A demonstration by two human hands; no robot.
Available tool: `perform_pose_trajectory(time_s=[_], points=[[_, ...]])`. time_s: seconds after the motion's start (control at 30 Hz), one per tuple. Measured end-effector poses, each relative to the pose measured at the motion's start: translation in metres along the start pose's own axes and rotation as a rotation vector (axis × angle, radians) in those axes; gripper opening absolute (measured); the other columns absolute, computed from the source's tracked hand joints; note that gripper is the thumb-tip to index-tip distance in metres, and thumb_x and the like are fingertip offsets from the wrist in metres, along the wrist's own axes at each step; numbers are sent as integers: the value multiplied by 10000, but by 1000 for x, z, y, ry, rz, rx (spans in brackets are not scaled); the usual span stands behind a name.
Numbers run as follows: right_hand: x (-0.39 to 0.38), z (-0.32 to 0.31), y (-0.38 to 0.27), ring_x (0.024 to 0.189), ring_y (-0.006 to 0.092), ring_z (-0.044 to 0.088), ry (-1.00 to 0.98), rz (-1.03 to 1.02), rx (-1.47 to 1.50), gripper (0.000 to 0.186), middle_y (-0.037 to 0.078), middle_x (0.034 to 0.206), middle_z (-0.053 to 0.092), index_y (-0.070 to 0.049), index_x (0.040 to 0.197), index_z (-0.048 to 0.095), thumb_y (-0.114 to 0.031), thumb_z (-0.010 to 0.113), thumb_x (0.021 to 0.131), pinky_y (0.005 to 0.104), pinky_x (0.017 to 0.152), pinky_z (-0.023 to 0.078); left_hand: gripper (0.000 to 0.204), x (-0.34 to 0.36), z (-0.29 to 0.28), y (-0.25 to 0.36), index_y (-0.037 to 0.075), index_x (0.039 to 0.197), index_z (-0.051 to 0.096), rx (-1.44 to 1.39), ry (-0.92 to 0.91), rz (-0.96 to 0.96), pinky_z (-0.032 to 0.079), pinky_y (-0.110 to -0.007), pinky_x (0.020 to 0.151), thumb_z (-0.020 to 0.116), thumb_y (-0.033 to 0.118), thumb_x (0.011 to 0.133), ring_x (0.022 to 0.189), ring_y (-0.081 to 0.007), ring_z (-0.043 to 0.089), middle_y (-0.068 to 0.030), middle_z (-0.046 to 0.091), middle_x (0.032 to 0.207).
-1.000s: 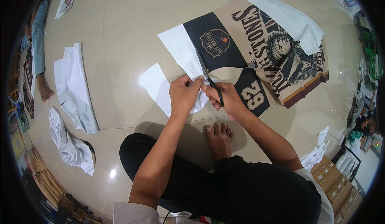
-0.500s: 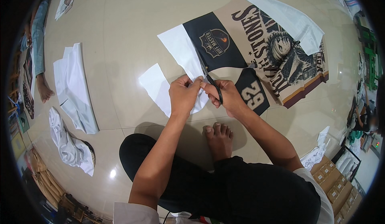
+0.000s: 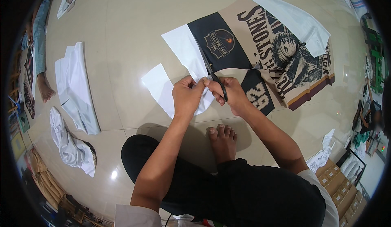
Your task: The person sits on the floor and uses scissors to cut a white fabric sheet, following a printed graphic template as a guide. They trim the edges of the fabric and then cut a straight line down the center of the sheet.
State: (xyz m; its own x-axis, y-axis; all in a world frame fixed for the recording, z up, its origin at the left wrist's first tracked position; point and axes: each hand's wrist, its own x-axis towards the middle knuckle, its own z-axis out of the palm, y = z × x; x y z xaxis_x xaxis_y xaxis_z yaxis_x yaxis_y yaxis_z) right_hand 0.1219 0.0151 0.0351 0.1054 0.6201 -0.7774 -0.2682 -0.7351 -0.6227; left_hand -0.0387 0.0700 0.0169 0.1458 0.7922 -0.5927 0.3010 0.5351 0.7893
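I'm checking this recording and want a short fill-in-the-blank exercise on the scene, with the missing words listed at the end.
1. The right hand holds a pair of ____.
2. The left hand pinches fabric coloured ____.
3. The badge-printed panel has a background coloured ____.
4. Cardboard boxes stand toward the picture's lower ____ corner.

Missing words: scissors; white; black; right.

Blk scissors (image 3: 220,82) in R hand (image 3: 229,93), blades (image 3: 207,61) btwn wht margin (image 3: 182,44) & blk panel (image 3: 234,57), printed fabric (image 3: 269,52) laid out

Holds both forearms (image 3: 162,162) angled inward, pinches with the left hand (image 3: 187,99), grips with the right hand (image 3: 230,92) beside it.
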Motion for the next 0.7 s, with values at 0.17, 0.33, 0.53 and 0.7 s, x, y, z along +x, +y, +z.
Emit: perform_pose_trajectory(time_s=[0.17,0.33,0.53,0.7], points=[[2,1,-2,504,65,493,-7,1,15,457,-8,662,578,-46,829,660,-438,872,932,250,481,383,243,1,-2,-3,-12,872,781,41,-16,-1,428,-292,589,781,215,960,643,-61,539,-6,669,682],[0,1,-5,511,65,493,-14,7,2,462,-10,662,572,-46,832,660,-445,868,938,250,484,385,255,2,-1,-6,-17,884,787,-21,-13,5,436,-299,590,801,228,952,644,-67,544,-7,673,686],[-3,0,-5,524,71,501,-39,-21,-27,484,-4,666,571,-36,841,659,-464,863,939,250,492,388,267,1,-2,-2,-20,890,791,19,-11,-10,442,-298,590,813,240,947,641,-71,547,-8,682,694],[-1,5,-9,515,73,505,-19,-33,-3,484,-3,658,575,-49,810,644,-461,869,931,255,480,386,270,-1,-3,1,-20,891,794,12,-15,-16,447,-301,594,812,244,944,641,-73,554,-14,682,693]])
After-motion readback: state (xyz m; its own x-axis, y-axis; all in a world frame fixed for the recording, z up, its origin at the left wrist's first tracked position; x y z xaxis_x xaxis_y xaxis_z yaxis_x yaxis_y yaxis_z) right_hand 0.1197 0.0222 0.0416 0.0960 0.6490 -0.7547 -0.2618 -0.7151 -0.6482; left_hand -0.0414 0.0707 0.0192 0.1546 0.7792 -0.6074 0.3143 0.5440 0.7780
